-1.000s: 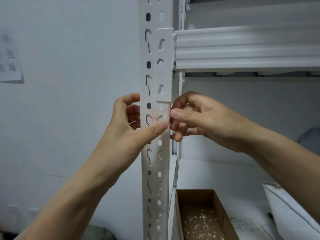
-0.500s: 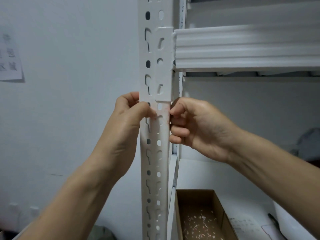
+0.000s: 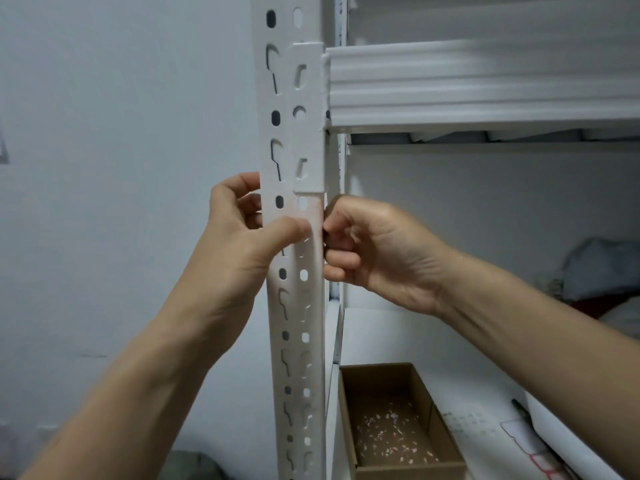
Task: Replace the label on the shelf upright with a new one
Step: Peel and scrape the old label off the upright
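Note:
The white perforated shelf upright (image 3: 294, 306) runs top to bottom through the middle of the view. A faint pinkish label remnant (image 3: 314, 216) clings to its front right strip, just below the beam bracket. My left hand (image 3: 239, 237) grips the upright from the left, with its fingers behind and its thumb pressed across the front. My right hand (image 3: 374, 251) is curled at the upright's right edge, its fingertips pinching at the edge of the remnant. What lies between those fingertips is hidden.
A white shelf beam (image 3: 485, 84) juts right from the upright above my hands. On the lower shelf stand an open cardboard box (image 3: 349, 410) holding several paper scraps, a printed sheet (image 3: 471, 424) and a pen (image 3: 523, 410). A white wall fills the left.
My left thumb has moved up the upright's front and now lies higher across it. My right hand has drawn in tighter against the right edge.

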